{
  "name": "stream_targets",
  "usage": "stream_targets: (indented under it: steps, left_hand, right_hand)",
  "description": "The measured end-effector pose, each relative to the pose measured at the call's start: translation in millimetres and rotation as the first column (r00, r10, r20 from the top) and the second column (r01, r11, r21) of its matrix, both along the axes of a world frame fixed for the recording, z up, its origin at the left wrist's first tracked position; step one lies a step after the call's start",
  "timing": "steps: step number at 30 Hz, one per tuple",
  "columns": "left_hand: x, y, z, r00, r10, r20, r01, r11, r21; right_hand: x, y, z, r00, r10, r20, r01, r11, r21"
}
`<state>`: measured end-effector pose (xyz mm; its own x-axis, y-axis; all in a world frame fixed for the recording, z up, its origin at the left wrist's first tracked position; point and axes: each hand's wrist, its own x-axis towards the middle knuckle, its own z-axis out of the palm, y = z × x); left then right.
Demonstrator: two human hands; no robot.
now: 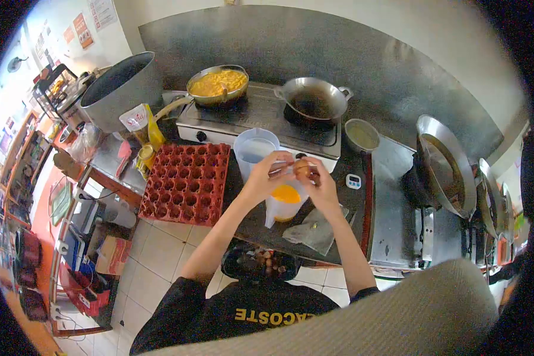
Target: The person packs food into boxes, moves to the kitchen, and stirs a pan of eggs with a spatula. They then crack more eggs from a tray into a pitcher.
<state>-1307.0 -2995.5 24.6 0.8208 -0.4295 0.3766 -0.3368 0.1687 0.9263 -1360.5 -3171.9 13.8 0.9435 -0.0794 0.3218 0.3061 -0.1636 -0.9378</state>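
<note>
Both hands meet over a translucent plastic jug [282, 209], which holds bright yellow egg yolk [286, 193]. My right hand [320, 188] is closed around a brown eggshell [303, 171]. Beside it, my left hand [266, 176] has its fingers curled in against the shell's left side; what lies between these fingertips is partly hidden. Just behind the left hand stands another clear jug [256, 144]. A red egg tray [185, 184] with hollow cups lies to the left. To the right of the jug, a crumpled plastic bag [317, 230] rests on the dark counter.
On the gas stove [258, 113] sit a pan of yellow scrambled egg [219, 83] and a dark wok [313, 98]. A small bowl [362, 135] and a digital timer [353, 181] are at right, near a large wok [445, 166]. Below the counter, a black bin [261, 264] contains eggshells.
</note>
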Motion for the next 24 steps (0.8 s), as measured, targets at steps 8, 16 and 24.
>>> stream_targets:
  steps: [8,16,24]
  left_hand:
    - [-37,134,4,0.538,0.567,0.624,-0.832,0.475,0.287]
    - [-81,295,-105,0.046,0.979,0.197,-0.757,-0.094,0.647]
    - [-58,302,-129,0.386,0.737,-0.555,-0.912,0.394,-0.111]
  right_hand:
    - [-93,3,4,0.811,0.547,-0.208,-0.246,0.642,0.726]
    - [-154,37,-177,0.57,0.491,-0.659,-0.375,0.869,0.322]
    - [-138,62,-163,0.618,0.314,-0.721,-0.521,0.85,-0.077]
